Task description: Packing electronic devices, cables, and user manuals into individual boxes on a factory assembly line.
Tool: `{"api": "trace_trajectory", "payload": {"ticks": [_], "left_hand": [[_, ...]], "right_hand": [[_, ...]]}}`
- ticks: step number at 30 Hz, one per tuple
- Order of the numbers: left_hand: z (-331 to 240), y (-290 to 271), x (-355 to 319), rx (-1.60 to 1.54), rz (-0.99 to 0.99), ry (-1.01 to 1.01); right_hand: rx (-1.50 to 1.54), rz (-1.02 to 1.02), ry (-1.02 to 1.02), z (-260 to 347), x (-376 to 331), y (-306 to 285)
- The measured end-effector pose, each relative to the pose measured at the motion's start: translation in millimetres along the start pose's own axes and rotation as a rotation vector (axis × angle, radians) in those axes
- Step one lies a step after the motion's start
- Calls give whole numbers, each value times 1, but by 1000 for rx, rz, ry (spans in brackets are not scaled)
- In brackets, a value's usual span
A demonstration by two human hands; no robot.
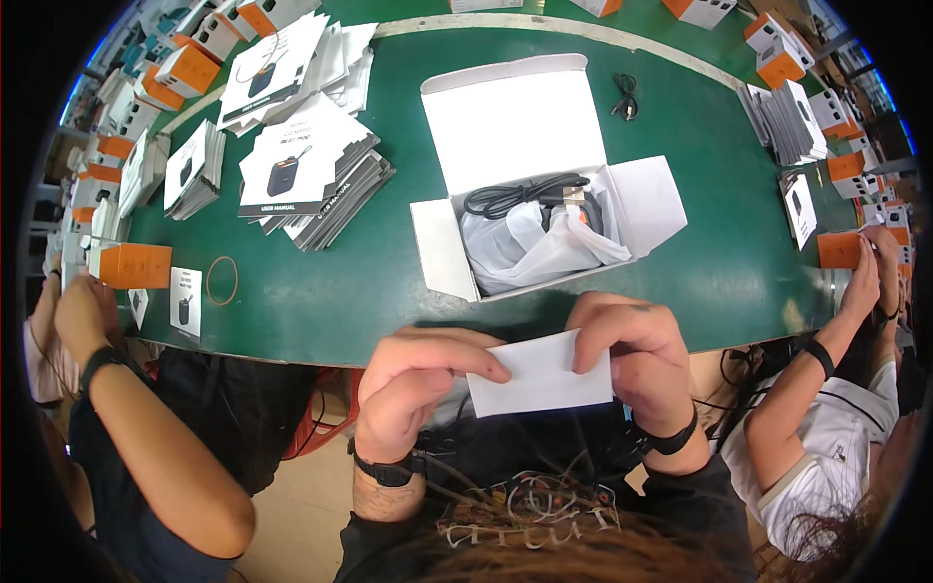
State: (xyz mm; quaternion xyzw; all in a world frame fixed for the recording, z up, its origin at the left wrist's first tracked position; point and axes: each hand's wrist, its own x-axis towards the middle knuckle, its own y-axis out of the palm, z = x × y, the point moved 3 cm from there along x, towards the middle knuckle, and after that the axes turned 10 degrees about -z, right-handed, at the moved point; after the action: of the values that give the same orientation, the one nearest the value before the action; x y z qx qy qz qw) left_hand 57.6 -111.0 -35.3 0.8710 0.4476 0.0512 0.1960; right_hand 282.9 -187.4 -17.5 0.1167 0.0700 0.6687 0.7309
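White slip [541,386]: While two bare hands hold it up, it is near the close edge of the green table [729,296], between the white box [653,202] and the person's body. It does not touch the box.
Left hand [418,374]: It is curled and pinches the left part of the slip, with one fingertip flat on the front.
Right hand [641,355]: It is curled too, and it grips the slip by its top right corner.
How it may feel: The slip is probably very light. It looks flat and a bit stiff, but a hard squeeze could bend or crease it. I cannot tell if it is one sheet or folded.
Slippy or not: It looks smooth, so a loose pinch might let it slide.
Best place to hold: The two short ends seem good, with a soft pinch on each side and no pushing in the middle.
Box on the table: The lid is up at the back, and the side flaps stick out. A thin white wrap [505,255] fills the inside, with a coiled black cable [505,201] on top.
Off to the left: Piles of booklets [309,160] sit on the table, with a thin rubber band [235,281] lying nearer the person.
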Motion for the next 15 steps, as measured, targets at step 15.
{"api": "trace_trajectory", "payload": {"ticks": [15], "left_hand": [[4, 14, -3, 415, -342, 69]], "right_hand": [[129, -174, 126, -22, -11, 14]]}}
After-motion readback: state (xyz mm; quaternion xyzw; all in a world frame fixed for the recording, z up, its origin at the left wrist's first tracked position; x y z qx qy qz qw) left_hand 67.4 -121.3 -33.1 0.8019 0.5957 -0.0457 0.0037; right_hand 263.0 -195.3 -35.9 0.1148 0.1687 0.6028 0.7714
